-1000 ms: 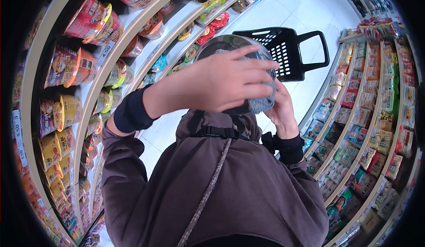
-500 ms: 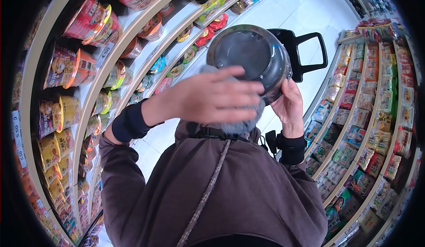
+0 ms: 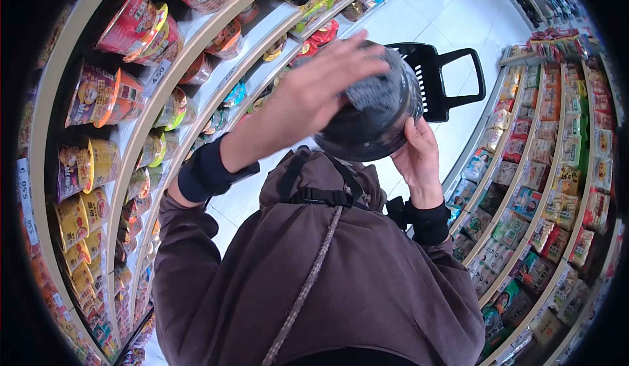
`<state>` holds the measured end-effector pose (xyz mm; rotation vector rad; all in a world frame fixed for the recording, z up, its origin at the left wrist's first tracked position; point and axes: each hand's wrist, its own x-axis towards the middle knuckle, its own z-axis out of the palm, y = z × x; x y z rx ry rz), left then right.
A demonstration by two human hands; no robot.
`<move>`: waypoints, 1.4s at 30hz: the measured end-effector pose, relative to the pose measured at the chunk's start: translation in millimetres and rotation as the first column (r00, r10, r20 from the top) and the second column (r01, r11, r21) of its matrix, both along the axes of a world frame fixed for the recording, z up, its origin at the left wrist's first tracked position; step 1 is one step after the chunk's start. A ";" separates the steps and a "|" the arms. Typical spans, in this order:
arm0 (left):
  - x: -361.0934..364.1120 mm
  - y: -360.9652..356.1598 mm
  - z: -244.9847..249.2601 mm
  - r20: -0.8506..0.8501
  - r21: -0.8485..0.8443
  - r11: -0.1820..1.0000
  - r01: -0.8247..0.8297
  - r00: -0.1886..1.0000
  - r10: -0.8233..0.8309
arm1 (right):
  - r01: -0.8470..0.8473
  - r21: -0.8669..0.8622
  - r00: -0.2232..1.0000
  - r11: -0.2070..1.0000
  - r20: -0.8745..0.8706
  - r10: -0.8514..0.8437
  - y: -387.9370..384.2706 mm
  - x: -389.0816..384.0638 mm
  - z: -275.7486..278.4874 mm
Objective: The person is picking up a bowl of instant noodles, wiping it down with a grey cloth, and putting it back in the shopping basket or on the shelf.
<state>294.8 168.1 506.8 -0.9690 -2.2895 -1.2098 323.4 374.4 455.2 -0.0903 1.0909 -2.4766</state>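
Note:
A round black tub (image 3: 367, 133), shiny as if wrapped in film, is held up in front of my chest. My right hand (image 3: 420, 156) grips it at its right edge, thumb on the near side. A fluffy grey cloth (image 3: 379, 89) lies against the tub's upper surface under my left hand (image 3: 314, 94). The fingers of that hand reach over the cloth and press it on; they are partly blurred. Much of the tub's top is hidden by the cloth and hand.
A black shopping basket (image 3: 426, 81) with a raised handle stands on the white tiled floor (image 3: 452, 12) beyond the tub. Shelves of instant noodle bowls (image 3: 108, 163) curve along my left. Shelves of small packaged foods (image 3: 524, 199) line my right.
My left hand has moved up and away with the cloth, from the tub's near side onto its upper surface. The tub has tilted and shifted slightly nearer; my right hand still grips it.

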 end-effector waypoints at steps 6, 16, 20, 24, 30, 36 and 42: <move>19.9 12.2 7.3 -0.015 -0.036 0.993 0.114 0.993 -0.114 | 0.079 -0.049 0.997 0.996 0.009 -0.078 -0.6 -1.1 -0.7; 36.1 18.6 3.6 -0.226 -0.239 0.968 0.079 0.965 -0.134 | 0.070 -0.057 0.997 0.996 -0.038 -0.073 9.8 3.6 -6.6; 35.9 21.4 3.9 -0.282 -0.268 0.963 -0.010 0.957 -0.068 | 0.089 -0.009 0.996 0.996 -0.028 -0.089 8.5 6.9 -2.6; 27.3 18.0 11.9 -0.181 -0.132 0.987 -0.087 0.982 0.063 | 0.047 -0.068 0.992 0.997 -0.115 -0.054 4.3 5.2 -0.1; 21.4 7.6 21.1 -0.138 -0.107 0.985 -0.138 0.983 0.123 | 0.027 -0.038 0.988 0.999 -0.152 -0.032 9.2 9.0 -6.1; 3.9 -10.8 9.2 -0.143 -0.079 0.976 -0.202 0.971 0.190 | -0.029 -0.076 0.986 0.997 -0.168 0.015 9.9 9.3 -6.7; 3.3 -14.4 5.7 0.015 0.091 0.987 -0.130 0.991 0.130 | -0.018 -0.072 0.990 0.997 -0.142 0.007 12.7 10.8 -11.3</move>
